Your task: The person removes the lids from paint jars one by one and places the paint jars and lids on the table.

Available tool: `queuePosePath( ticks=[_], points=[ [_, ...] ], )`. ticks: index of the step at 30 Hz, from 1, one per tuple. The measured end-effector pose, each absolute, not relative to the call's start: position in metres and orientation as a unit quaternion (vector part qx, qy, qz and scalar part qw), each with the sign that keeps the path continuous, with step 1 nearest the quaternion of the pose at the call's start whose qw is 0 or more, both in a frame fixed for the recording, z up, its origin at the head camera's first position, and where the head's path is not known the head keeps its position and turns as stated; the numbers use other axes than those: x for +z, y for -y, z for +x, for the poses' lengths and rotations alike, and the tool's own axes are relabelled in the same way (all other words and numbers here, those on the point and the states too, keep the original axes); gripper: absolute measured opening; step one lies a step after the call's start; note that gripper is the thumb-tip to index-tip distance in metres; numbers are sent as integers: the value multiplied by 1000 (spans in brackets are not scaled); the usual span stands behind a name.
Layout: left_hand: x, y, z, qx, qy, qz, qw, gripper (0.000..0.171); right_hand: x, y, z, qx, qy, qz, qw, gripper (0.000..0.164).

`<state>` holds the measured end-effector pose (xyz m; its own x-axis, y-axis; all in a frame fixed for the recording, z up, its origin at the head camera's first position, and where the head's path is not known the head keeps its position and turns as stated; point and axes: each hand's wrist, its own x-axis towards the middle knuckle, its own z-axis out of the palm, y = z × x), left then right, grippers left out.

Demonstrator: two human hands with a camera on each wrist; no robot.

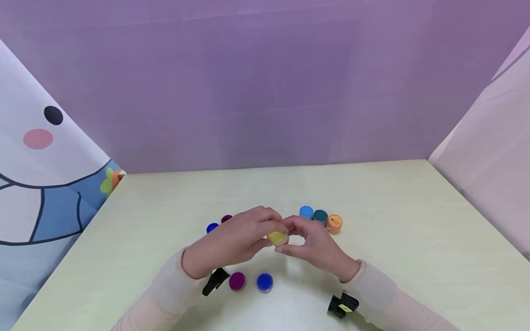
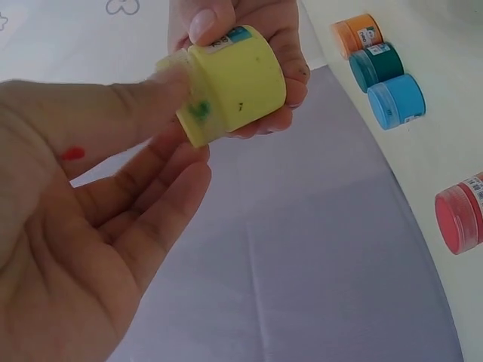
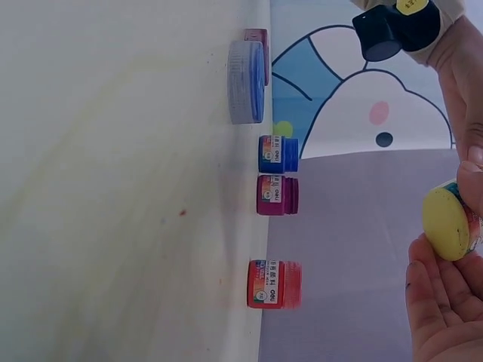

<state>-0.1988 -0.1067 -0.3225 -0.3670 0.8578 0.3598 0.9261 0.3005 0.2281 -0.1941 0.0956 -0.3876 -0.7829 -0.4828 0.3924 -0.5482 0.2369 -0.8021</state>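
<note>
yellow jar [image 1: 277,238] is held at lower centre of head frame: left hand [image 1: 248,232] pinches its translucent end, right hand [image 1: 316,242] grips the body, both part-curled; long axis runs between them, neither nearer.

The sleeves [image 1: 165,287] are pale and plain, a small black camera [image 1: 216,281] on each. A red spot [image 2: 73,154] marks the left hand [image 2: 68,256].
</note>
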Motion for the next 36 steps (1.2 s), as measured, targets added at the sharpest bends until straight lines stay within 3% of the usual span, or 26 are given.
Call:
queuePosePath(
  ticks=[7, 23, 36],
  points=[
    [-323, 105, -197, -183, 831, -520, 72, 32, -394, -97, -196, 528, 778, 338, 46, 35],
    [-326, 99, -193, -203, 881, -425, 42, 28, -366, -91, -181, 507, 794, 334, 40, 31],
    [-331, 98, -195, -191, 891, -402, 89, 29, -367, -91, -182, 510, 782, 355, 52, 28]
  ],
)
